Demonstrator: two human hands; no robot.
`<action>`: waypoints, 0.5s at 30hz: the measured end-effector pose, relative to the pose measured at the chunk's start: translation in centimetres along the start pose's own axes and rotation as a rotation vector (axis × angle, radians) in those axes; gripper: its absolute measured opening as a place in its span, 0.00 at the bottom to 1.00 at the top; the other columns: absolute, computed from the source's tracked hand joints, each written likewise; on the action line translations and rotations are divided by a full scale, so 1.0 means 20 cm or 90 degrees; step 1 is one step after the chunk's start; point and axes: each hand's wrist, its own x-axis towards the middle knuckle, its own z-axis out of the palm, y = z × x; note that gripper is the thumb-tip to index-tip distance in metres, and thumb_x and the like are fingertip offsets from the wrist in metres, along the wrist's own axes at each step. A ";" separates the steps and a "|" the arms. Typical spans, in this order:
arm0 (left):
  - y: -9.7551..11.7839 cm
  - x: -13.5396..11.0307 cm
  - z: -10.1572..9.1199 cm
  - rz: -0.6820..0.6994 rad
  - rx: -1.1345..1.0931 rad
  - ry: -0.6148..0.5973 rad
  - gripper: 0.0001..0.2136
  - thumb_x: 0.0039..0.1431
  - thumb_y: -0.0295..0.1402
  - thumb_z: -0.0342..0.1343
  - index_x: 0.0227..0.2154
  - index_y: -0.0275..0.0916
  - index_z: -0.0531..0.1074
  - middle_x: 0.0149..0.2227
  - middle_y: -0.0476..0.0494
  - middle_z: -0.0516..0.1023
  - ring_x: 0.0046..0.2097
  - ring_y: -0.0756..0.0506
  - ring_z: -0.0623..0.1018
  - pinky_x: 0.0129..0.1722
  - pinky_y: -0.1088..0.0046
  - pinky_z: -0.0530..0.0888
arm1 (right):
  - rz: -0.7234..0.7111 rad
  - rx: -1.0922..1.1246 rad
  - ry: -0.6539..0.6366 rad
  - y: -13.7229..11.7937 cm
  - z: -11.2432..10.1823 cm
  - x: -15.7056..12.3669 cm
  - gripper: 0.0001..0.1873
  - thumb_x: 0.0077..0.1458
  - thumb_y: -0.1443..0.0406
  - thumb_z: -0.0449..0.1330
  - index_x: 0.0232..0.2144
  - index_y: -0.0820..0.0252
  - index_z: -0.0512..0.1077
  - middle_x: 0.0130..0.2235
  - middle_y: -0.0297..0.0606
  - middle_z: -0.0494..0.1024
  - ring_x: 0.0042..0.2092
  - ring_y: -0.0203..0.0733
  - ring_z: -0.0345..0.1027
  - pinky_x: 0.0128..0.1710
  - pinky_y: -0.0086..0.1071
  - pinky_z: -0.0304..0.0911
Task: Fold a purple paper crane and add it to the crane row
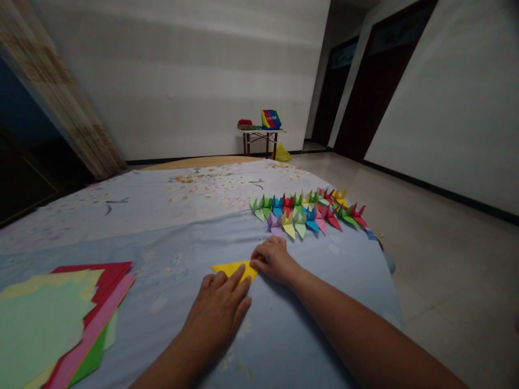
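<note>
Far across the room, a folding tabletop (259, 131) carries a rainbow-striped box (271, 119), its lettering too small to read. On the pale blue bedsheet (170, 254), a yellow paper triangle (234, 269) lies between the left hand (217, 313) and right hand (273, 259), their fingers (259, 259) pressing it flat, unclenched. Folded paper cranes (308, 213) stand beyond; loose origami sheets (40, 329) lie left.
</note>
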 end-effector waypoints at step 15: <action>-0.06 0.03 0.03 -0.025 -0.142 0.044 0.14 0.63 0.37 0.42 0.46 0.51 0.71 0.56 0.49 0.68 0.51 0.41 0.66 0.48 0.58 0.61 | 0.125 -0.109 0.047 0.03 -0.08 -0.05 0.10 0.54 0.61 0.57 0.40 0.51 0.71 0.43 0.39 0.70 0.51 0.49 0.52 0.49 0.44 0.44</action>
